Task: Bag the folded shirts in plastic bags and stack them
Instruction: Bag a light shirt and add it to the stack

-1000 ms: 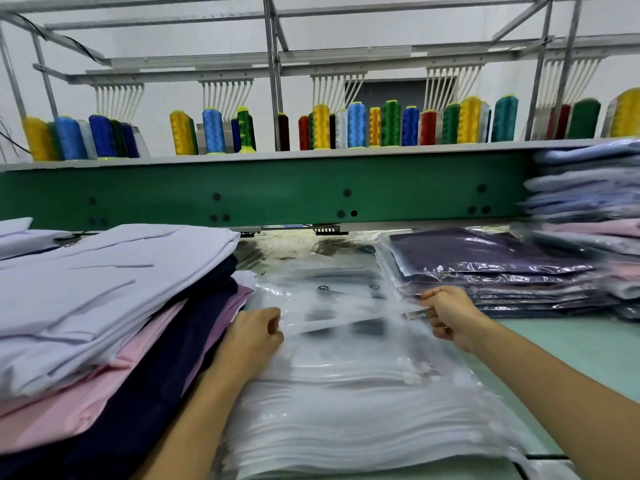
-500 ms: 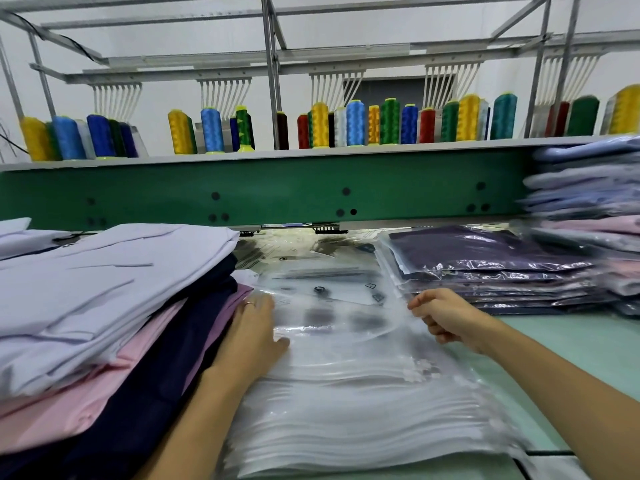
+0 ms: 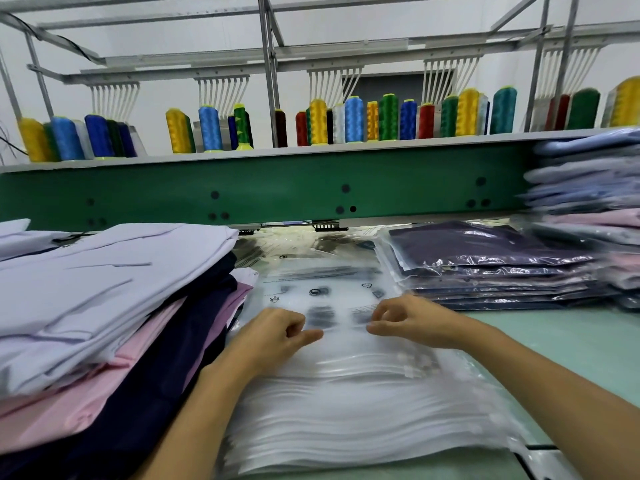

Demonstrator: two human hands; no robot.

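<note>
1. A white wall (image 3: 145,26) fills the top of the frame, with a dark grey panel (image 3: 388,86) set in it at upper centre.
2. Grey metal rails (image 3: 207,58) and uprights cross before the wall, and bunches of white guide tubes (image 3: 221,93) hang from them.
3. A long grey shelf (image 3: 156,158) carries upright thread cones (image 3: 354,119) in yellow, blue, green, red and white.
4. A green machine beam (image 3: 277,192) spans the middle.
5. Pale green tabletop (image 3: 561,329) shows at lower right.
6. The light is bright and even.

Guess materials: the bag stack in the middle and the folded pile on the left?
Plastic bags: thin frosted plastic film, semi-translucent; dark print shows through the layers. Folded shirts: woven-looking cloth, matte, soft creases; the fibre can't be told.
</note>
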